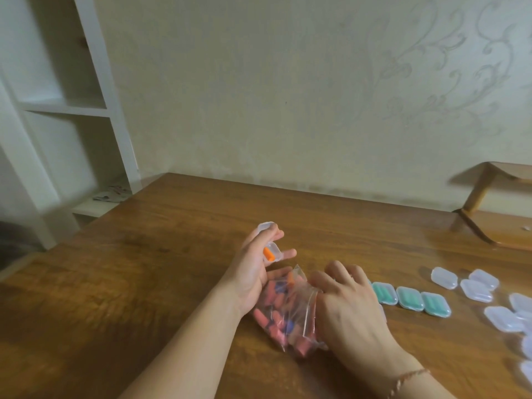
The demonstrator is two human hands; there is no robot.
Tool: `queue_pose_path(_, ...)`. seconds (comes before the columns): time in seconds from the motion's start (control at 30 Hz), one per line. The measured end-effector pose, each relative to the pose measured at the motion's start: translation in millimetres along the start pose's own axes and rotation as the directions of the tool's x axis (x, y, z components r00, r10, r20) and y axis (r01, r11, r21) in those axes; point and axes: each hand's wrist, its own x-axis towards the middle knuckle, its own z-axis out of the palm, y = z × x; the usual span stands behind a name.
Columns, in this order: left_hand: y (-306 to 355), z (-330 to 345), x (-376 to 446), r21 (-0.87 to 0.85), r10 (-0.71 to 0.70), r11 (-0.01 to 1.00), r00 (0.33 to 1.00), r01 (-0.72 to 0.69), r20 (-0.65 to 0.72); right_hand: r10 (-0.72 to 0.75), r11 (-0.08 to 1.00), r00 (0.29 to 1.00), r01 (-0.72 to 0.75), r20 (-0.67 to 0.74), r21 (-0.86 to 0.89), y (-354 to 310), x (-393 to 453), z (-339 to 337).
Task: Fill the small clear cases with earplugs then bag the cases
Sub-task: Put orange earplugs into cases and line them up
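**A:** Your table (172,254) is wide, the zip bag of earplugs (283,315) lies near you at its middle. Your right hand (345,306) reaches into the bag mouth; whether it pinches a plug, I cannot tell.

**B:** And your left hand (256,272) grips the open clear case (272,250), one orange earplug (268,252) inside. Tilt it and the plug drops out.

**A:** Count: three filled green cases (410,298) in a row at right, at least seven empty cases (444,277) further right.
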Motion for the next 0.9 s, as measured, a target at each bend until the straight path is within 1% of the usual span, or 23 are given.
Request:
queue_pose_path(0.17,-2,-2,1,-0.054,-0.040,0.998,0.999,0.041,0.016,0.040,0.998,0.994,-0.045,-0.098,-0.053,-2,-1,-4)
queue_pose_path(0.3,-3,-2,1,-0.036,-0.063,0.997,0.997,0.065,0.045,0.059,0.995,0.985,-0.071,-0.160,-0.066,-3,-2,-7)
queue_pose_path(0.43,-5,-1,1,0.009,-0.077,0.997,0.995,0.077,0.067,0.078,0.992,0.979,-0.094,-0.186,-0.079,-4,-3,-5)
queue_pose_path(0.57,-6,0,0,0.013,-0.098,0.995,0.991,0.097,0.089,0.101,0.990,0.976,-0.118,-0.193,-0.078,-5,-4,-8)
queue_pose_path(0.67,-6,0,-2,0.027,-0.098,0.995,0.991,0.095,0.096,0.100,0.992,0.982,-0.111,-0.160,-0.058,-4,-3,-10)
queue_pose_path(0.8,-4,2,-4,0.008,-0.111,0.994,0.989,0.110,0.099,0.131,0.990,0.983,-0.135,-0.127,-0.026,0,-2,-9)
queue_pose_path(0.9,-5,2,-4,-0.003,-0.115,0.993,0.988,0.116,0.104,0.123,0.992,0.987,-0.124,-0.100,-0.003,-2,-3,-7)
